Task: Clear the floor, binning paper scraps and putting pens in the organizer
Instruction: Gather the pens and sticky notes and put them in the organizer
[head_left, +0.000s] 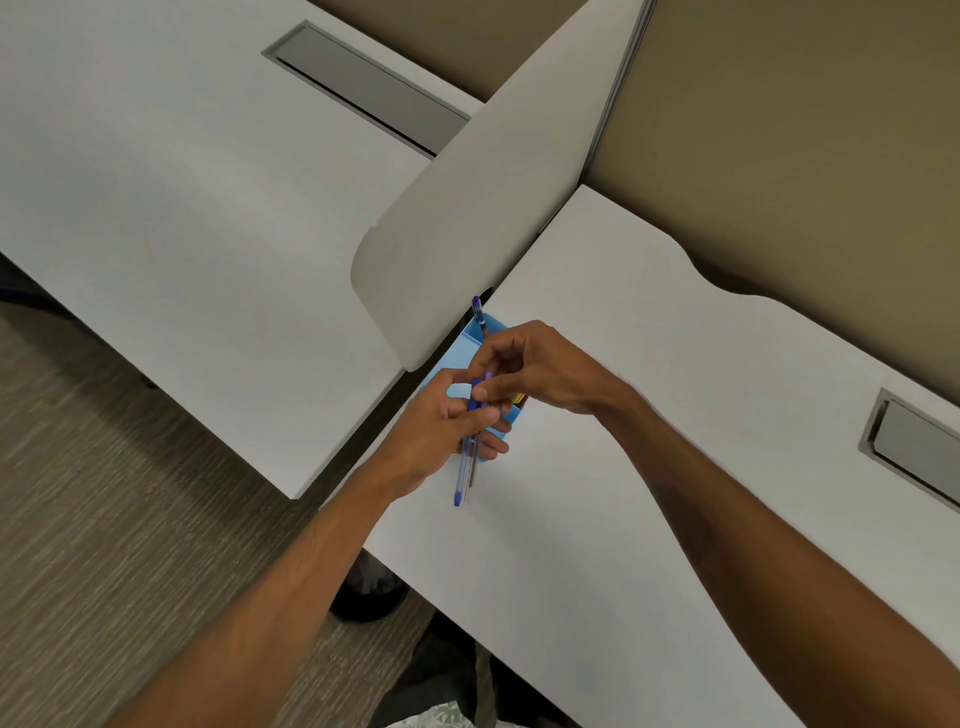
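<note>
A light blue organizer (470, 340) stands on the white desk (597, 493) by the divider panel, mostly hidden behind my hands. One blue pen (478, 312) sticks up out of its far compartment. My left hand (447, 431) is shut on a bundle of pens (464, 473), whose blue-capped ends hang down over the desk. My right hand (535, 369) reaches in from the right and pinches the top of a purple pen (487, 382) in that bundle, right above the organizer.
A grey divider panel (467, 208) rises between this desk and a second white desk (182, 182) on the left. Each desk has a grey cable slot (363, 88). Striped carpet (104, 519) lies at lower left, with a dark shoe (369, 597) under the desk edge.
</note>
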